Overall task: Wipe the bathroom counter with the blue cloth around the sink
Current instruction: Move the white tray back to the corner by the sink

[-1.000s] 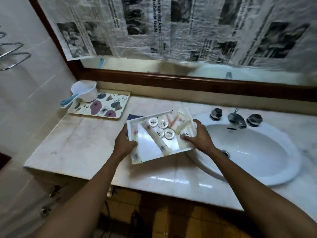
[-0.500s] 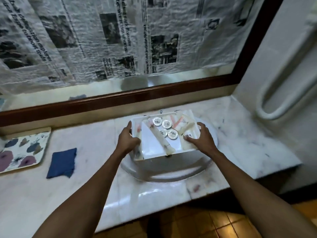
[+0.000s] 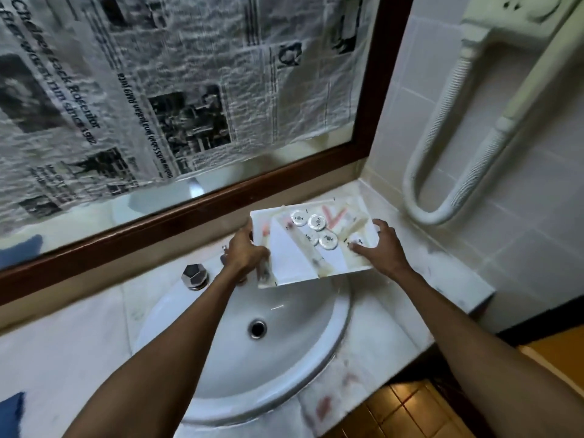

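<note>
Hands grip a shallow white rectangular tray (image 3: 297, 263) of loose toiletries: left hand (image 3: 245, 256) and right hand (image 3: 384, 248) clasp opposite edges. Soft blue cloth (image 3: 11, 412) lies far left of the left hand; likely light and limp, pinch anywhere

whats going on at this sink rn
A person holds a white tray of small toiletries with both hands, left hand and right hand on its ends, over the counter at the sink's back right. The blue cloth lies untouched at the far left.

Bathroom; sink (image 3: 221, 358), tiled wall (image 3: 537, 184), framed mirror (image 3: 376, 74).
</note>
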Tool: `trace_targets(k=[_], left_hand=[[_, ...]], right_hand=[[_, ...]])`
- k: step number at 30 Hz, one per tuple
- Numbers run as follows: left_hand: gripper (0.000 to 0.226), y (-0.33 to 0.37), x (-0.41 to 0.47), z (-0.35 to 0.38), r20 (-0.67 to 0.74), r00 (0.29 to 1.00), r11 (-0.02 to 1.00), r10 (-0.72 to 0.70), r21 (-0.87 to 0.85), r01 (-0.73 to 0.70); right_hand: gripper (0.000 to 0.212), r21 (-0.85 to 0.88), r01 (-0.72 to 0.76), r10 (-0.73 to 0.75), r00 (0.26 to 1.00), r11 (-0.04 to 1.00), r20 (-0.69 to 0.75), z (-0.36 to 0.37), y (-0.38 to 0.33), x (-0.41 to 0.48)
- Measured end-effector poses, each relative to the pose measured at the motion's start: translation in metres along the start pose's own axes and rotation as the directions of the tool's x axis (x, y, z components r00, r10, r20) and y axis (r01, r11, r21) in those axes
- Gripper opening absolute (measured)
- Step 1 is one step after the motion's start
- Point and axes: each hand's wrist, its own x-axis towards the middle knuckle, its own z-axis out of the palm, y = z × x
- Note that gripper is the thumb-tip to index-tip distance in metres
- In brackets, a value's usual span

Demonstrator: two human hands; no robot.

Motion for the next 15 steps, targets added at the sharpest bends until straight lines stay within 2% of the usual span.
trace_targets(k=[5,9,12,15], left_hand=[[0.057,0.016,0.051,0.043,0.028,1.000,1.000,-0.008,0.016,0.007],[0.053,0.016,0.093,0.080,-0.005,0.995,0.994,-0.096,0.045,0.096],[0.067,0.019,0.120,0.111,-0.017,0.987,0.982,-0.162,0.096,0.163],[0.086,0.024,0.145,0.138,-0.014,0.980,0.968,-0.200,0.151,0.200]], right_hand=[[0.094,0.001,-0.049,0.049,0.998,0.999,0.025,-0.011,0.024,0.057],[0.122,-0.005,-0.077,0.077,0.979,0.997,0.188,-0.020,0.037,0.108],[0.126,-0.086,-0.025,0.053,0.940,0.996,0.337,-0.031,0.048,0.145],[0.136,-0.152,0.017,0.049,0.907,0.988,0.418,-0.035,0.061,0.181]])
